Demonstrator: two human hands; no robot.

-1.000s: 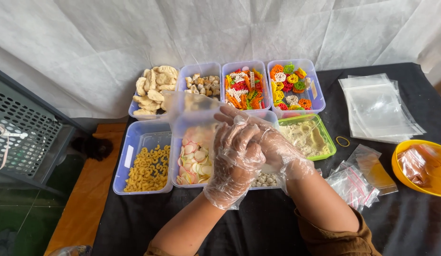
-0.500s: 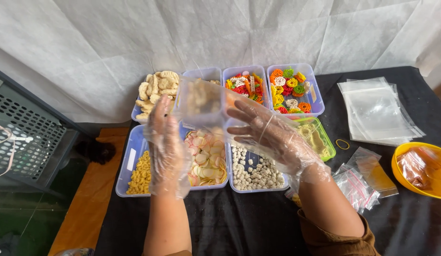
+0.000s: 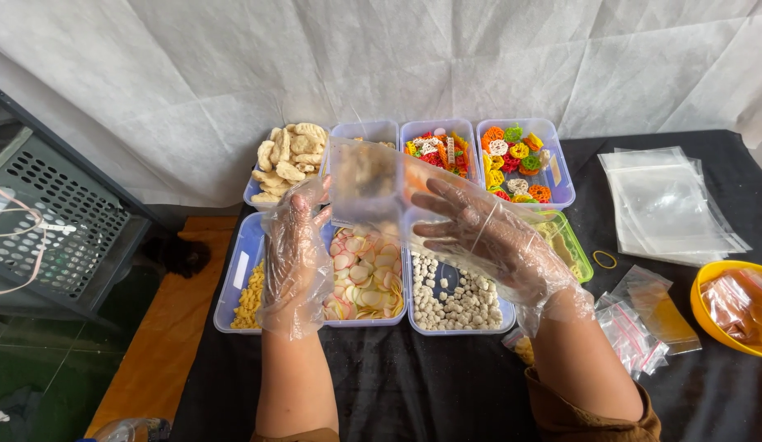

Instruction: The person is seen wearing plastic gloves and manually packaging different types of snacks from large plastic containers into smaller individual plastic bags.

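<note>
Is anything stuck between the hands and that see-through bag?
Only the thin plastic gloves. The left hand pinches one edge of the clear bag and the right hand holds the other side, above the snack tubs. Nothing else visible is between them.

Clear plastic bag, empty, held open above snack tubs
</note>
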